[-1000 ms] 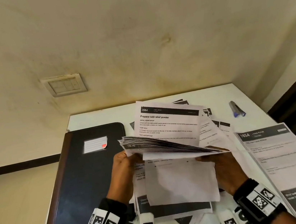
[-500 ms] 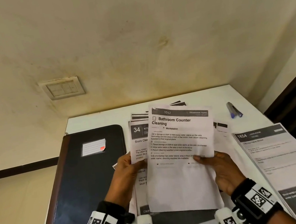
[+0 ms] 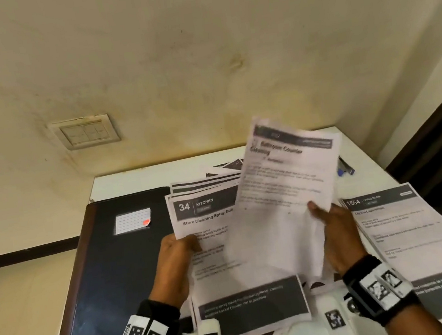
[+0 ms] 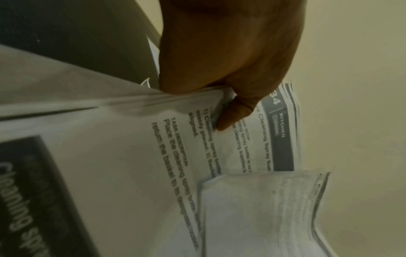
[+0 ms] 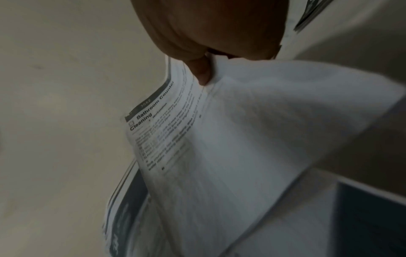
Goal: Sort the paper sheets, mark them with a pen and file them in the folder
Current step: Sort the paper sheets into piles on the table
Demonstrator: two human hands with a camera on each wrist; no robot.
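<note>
bathroom sheet [image 3: 287, 186]: now peeled rightward off the stack [image 3: 210, 225], pinched by right hand [image 3: 335, 236]; left hand [image 3: 175, 263] grips stack above bench [image 3: 131, 179]. sorting ongoing; folder [image 3: 109, 266] closed, pen [image 3: 345, 169] untouched.

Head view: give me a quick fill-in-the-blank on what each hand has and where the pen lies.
The right hand pinches the sheet titled Bathroom Counter ____.
The left hand grips a stack whose top sheet is numbered ____.
The pen lies ____ of the raised Bathroom sheet.
The folder is ____.

Missing: Cleaning; 34; right; closed
</note>
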